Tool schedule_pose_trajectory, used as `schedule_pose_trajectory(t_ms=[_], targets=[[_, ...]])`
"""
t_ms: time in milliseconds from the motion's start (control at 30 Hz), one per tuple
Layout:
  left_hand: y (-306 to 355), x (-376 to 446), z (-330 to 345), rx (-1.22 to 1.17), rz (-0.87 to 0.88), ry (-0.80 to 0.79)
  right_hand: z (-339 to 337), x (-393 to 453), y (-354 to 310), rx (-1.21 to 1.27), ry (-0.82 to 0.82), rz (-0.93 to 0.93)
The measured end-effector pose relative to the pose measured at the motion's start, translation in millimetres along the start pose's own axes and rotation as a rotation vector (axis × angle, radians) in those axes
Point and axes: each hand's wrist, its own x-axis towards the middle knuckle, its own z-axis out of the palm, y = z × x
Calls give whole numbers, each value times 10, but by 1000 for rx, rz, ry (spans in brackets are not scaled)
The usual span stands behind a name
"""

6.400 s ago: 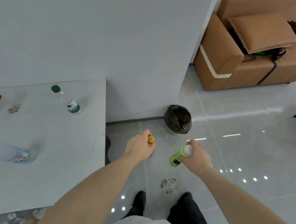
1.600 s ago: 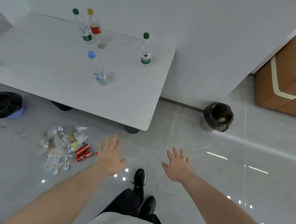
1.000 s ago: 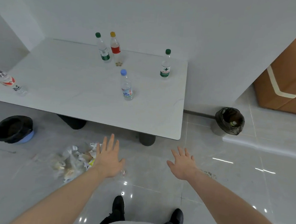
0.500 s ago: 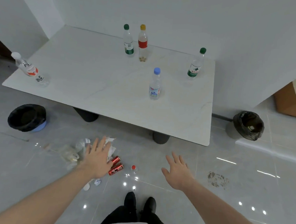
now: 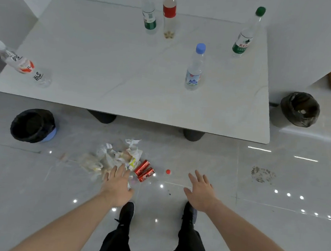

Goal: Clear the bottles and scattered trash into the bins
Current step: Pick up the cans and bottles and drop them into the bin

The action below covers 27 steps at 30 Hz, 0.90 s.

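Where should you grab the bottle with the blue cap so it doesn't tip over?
Probably around its middle, at the label. The blue-capped bottle stands upright on the white table, apart from the other bottles, so a hand can wrap round it. Come from the table's near edge with the right hand, which is open, empty and nearer to it. Gripping the narrow cap alone would be less steady.

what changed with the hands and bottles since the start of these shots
At the start the left hand gripped an orange-capped bottle and the right hand a green one, near the bagged bin. Both were let go; the hands are now open and have come over the floor, the left by the trash pile. The five table bottles stayed standing.
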Motion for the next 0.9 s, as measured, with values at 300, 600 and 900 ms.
schedule_pose_trajectory(t_ms=[300, 600, 900], targets=[[-599, 1563, 725, 139, 164, -79, 1183, 1052, -534, 156, 7, 172], [-911, 3022, 2262, 282, 209, -154, 2360, 2619, -301, 210, 41, 219], [-816, 4056, 3238, 303, 275, -111, 3082, 3647, 23, 233, 164, 201]])
